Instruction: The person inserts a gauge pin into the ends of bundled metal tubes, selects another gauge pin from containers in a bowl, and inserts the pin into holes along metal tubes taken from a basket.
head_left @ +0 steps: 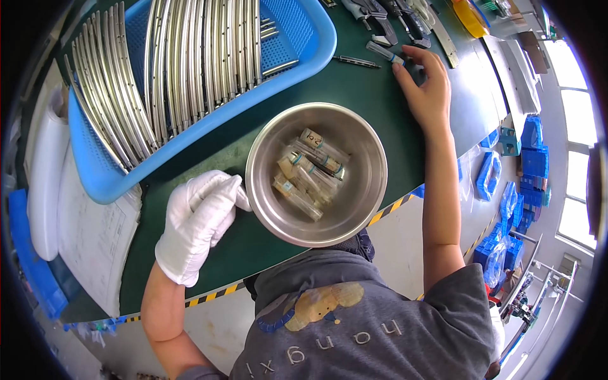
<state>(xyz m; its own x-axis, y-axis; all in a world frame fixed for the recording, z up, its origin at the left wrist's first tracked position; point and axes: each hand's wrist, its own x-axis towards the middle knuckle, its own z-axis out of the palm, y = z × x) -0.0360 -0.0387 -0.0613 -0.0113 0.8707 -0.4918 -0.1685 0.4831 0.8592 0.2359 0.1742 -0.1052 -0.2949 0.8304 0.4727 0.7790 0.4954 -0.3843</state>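
Observation:
A round stainless steel bowl (263, 209) stands in front of me at the table's near edge, with several clear plastic tubes (297, 197) lying in it at angles. My left hand (199, 218), in a white glove, is beside the bowl's left rim with its fingers closed together. What is between those fingers, if anything, is hidden. My bare right hand (429, 85) reaches to the far right of the bowl. Its thumb and forefinger close on the near end of a small clear tube (380, 50) lying slanted on the table. A thin metal rod (356, 61) lies just left of that tube.
A blue plastic basket (221, 104) full of long metal rods (183, 63) stands at the far left. Measuring tools (380, 22) and a steel ruler (445, 44) lie at the back right. Papers (95, 247) cover the left side. Striped tape (215, 295) marks the green table's front edge.

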